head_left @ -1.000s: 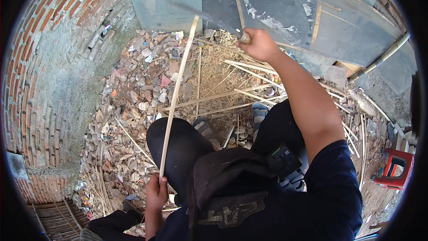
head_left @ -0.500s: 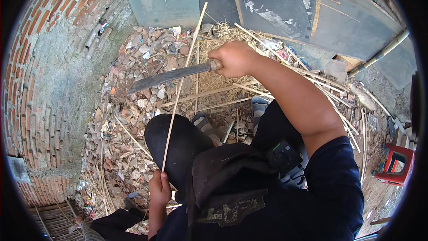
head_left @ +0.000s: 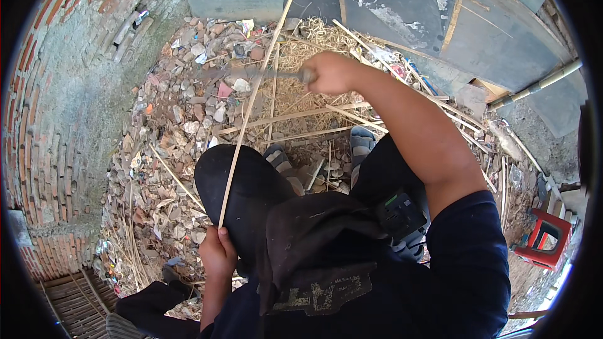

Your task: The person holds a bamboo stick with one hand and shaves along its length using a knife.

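My left hand (head_left: 218,251) is closed around the lower end of a long, thin bamboo strip (head_left: 240,141). The strip slants up and away across my left knee, its far end near the grey panels. In my right hand (head_left: 331,73) is a machete (head_left: 307,75), gripped by its handle at arm's length. The blade points left and is smeared by motion. It crosses the upper part of the strip in the view; whether it touches the strip I cannot tell. Pale bamboo shavings (head_left: 304,50) lie on the ground around and beyond the blade.
Loose bamboo strips (head_left: 295,116) lie ahead of my sandalled feet, others to the right. Stones and litter (head_left: 173,169) cover the ground. A brick wall (head_left: 56,150) rises at left, grey panels (head_left: 389,0) ahead. A red stool (head_left: 545,238) stands right; another person's dark-trousered leg (head_left: 151,307) shows lower left.
The machete has swung up and away from me, its blade now blurred and closer to level. My left hand and the strip have shifted slightly left in the view.
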Demonstrator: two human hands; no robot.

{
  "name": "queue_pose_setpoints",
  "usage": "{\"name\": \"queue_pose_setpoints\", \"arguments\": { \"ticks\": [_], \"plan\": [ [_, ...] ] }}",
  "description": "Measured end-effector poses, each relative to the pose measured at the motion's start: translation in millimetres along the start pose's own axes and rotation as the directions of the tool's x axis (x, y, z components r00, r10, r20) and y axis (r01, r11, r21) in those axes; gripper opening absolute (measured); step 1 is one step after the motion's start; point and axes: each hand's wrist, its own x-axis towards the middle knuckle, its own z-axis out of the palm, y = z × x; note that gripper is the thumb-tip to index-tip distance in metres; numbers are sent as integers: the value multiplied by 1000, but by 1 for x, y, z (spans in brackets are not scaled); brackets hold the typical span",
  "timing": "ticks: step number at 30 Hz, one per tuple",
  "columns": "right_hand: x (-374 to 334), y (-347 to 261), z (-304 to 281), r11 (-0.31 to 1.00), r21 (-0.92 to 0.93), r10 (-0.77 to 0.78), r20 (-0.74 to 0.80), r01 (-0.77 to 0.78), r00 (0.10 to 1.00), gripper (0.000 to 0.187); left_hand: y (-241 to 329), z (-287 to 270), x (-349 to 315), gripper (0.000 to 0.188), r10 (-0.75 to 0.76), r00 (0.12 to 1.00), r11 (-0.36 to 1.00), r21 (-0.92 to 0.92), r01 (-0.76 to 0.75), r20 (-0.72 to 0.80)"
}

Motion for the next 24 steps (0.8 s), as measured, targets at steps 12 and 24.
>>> {"name": "queue_pose_setpoints", "arguments": {
  "ticks": [12, 24],
  "plan": [
    [-7, -18, -5, 995, -91, -49, -29, 47, 998, 25, -5, -20, 14, 34, 56, 992, 997, -66, -49, 116],
    [-11, 0, -8, 995, -91, 35, -103, -44, 994, 23, -7, -22, 18, 37, 69, 986, 996, -72, -59, 153]
  ]
}}
